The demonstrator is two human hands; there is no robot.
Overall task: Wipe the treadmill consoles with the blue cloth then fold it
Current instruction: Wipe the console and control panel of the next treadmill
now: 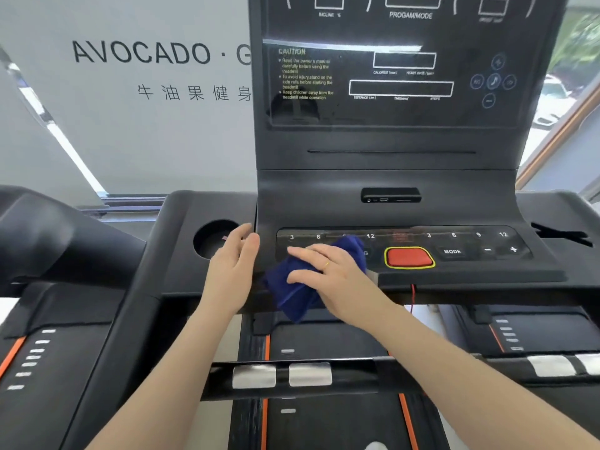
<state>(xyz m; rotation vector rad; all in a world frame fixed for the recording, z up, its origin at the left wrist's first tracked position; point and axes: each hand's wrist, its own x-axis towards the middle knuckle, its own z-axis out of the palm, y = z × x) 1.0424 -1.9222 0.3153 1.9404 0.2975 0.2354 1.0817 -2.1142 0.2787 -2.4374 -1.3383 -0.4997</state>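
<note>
The right hand (328, 274) presses flat, fingers spread, on the blue cloth (292, 287), left of the red button (409, 257). The left hand (232, 274) rests open, just left of the cloth.

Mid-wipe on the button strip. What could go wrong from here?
1. The right hand presses the blue cloth on the button panel, close to the red button; a longer stroke might press it or MODE.
2. Part of the cloth hangs off the front edge and could slip.
3. The left hand rests beside the cup holder, not holding the cloth.
</note>
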